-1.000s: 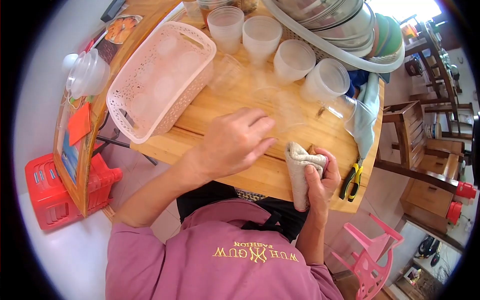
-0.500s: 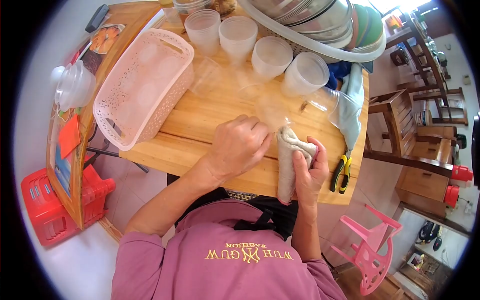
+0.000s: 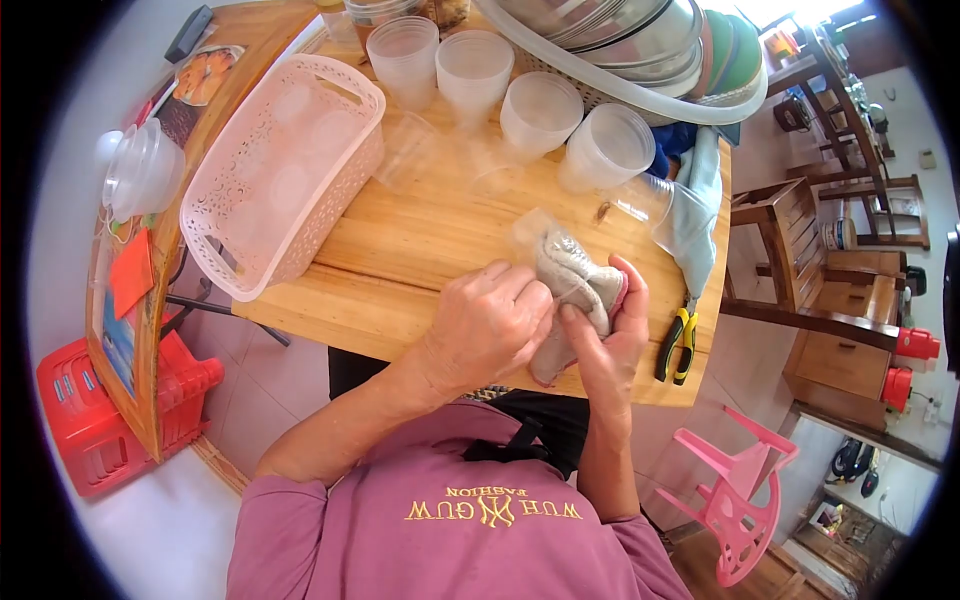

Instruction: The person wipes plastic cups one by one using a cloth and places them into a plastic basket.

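A folded grey cloth (image 3: pixel 565 262) is gripped in my right hand (image 3: pixel 608 350), its thumb on top and fingers along the pink-edged side. My left hand (image 3: pixel 490 320) is closed against the cloth's left side; what its fingertips pinch is hidden. Behind the cloth's far end shows a hazy, clear plastic cup (image 3: pixel 528 228), partly covered. Other clear cups lie on their sides on the wooden table (image 3: pixel 400 240), one (image 3: pixel 645 200) beside a light blue cloth (image 3: pixel 697 215). Upright stacks of translucent cups (image 3: pixel 610 145) stand along the back.
A pink basket (image 3: pixel 345 195) holding translucent items is at the left. Yellow-black pliers (image 3: pixel 677 345) lie near the right edge. A large basin (image 3: pixel 690 108) of bowls stands at the back right. Beyond the table are a pink plastic chair (image 3: pixel 735 490) and red crates (image 3: pixel 120 420).
My left hand has moved right, up against the cloth. The cloth has tilted leftward in my right hand, and a cup now shows behind its far end. The view has shifted slightly.
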Demonstrator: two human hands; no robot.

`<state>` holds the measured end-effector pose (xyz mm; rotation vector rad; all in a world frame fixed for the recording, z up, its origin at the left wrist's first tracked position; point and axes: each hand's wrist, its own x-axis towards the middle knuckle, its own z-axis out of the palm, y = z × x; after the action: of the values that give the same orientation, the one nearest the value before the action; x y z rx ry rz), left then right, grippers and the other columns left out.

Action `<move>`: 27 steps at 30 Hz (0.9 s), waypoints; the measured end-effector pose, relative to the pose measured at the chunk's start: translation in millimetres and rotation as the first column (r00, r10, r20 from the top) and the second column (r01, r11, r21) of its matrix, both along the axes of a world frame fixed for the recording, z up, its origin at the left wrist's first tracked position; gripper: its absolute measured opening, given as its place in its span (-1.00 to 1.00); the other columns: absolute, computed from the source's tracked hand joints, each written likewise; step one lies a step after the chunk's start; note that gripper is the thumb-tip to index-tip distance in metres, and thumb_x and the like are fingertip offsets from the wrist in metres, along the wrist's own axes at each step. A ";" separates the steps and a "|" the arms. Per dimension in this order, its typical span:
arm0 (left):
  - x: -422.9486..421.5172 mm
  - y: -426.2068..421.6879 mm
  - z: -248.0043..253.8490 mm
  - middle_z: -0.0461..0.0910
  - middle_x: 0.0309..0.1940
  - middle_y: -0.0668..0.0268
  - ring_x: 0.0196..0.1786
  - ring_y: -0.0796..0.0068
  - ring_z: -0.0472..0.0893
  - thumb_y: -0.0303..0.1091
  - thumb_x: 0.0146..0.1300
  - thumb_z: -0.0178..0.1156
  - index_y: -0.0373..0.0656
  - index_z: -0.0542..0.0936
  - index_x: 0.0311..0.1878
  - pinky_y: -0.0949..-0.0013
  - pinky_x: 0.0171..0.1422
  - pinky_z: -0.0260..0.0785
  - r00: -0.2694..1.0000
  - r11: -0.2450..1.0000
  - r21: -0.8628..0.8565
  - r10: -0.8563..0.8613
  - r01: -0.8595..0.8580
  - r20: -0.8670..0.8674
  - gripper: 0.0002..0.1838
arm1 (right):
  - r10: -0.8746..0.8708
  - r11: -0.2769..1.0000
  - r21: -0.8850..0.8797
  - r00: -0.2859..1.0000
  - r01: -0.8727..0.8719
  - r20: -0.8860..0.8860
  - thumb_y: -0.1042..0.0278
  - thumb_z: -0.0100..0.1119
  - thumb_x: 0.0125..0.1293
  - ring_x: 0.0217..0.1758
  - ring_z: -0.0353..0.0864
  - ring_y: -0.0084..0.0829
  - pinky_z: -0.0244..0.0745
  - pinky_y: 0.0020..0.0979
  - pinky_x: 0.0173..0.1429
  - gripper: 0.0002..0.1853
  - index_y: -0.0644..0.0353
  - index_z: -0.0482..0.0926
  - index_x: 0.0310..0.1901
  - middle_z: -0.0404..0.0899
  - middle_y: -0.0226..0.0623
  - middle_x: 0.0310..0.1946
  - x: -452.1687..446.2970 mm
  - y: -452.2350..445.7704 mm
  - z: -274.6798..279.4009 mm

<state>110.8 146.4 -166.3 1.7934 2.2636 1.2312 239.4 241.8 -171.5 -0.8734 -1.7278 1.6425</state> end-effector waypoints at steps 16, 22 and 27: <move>-17.6 -9.4 -0.3 0.41 -0.60 0.13 -0.50 0.10 0.47 -0.53 0.10 0.26 -0.23 0.39 -0.55 0.16 -0.43 0.32 0.989 0.997 -0.007 0.082 -0.081 0.124 -0.77 | -0.121 0.877 0.467 0.993 0.110 -0.007 0.71 0.33 0.06 -0.11 0.46 -0.43 0.42 -0.49 0.02 -0.54 0.33 0.48 0.05 0.39 -0.27 -0.14 14.2 7.6 -0.1; -29.2 -25.7 -7.3 0.52 -0.54 0.37 -0.53 0.59 0.40 -0.33 0.37 0.17 -0.18 0.53 -0.39 0.47 -0.48 0.20 0.222 0.996 -0.081 0.089 -0.043 0.971 -0.79 | -0.338 0.916 0.126 0.903 0.380 -0.264 0.46 0.27 0.22 -0.05 0.43 -0.47 0.41 -0.41 0.04 -0.61 0.33 0.44 0.07 0.44 -0.28 -0.08 30.8 14.0 4.1; -10.9 -29.0 -19.7 0.59 -0.46 0.39 -0.53 0.77 0.35 -0.25 0.44 0.11 -0.16 0.55 -0.32 0.60 -0.46 0.15 -0.189 0.984 0.046 -0.012 0.175 0.982 -0.77 | 0.012 0.718 0.695 0.997 0.046 -0.078 0.33 0.36 0.17 -0.03 0.47 -0.25 0.42 -0.28 0.08 -0.55 0.33 0.45 0.04 0.46 -0.10 -0.08 21.8 -8.9 16.3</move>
<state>99.9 117.4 -186.0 0.2637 1.0036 1.4965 261.2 233.0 -155.2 -0.4362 -2.0454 0.8436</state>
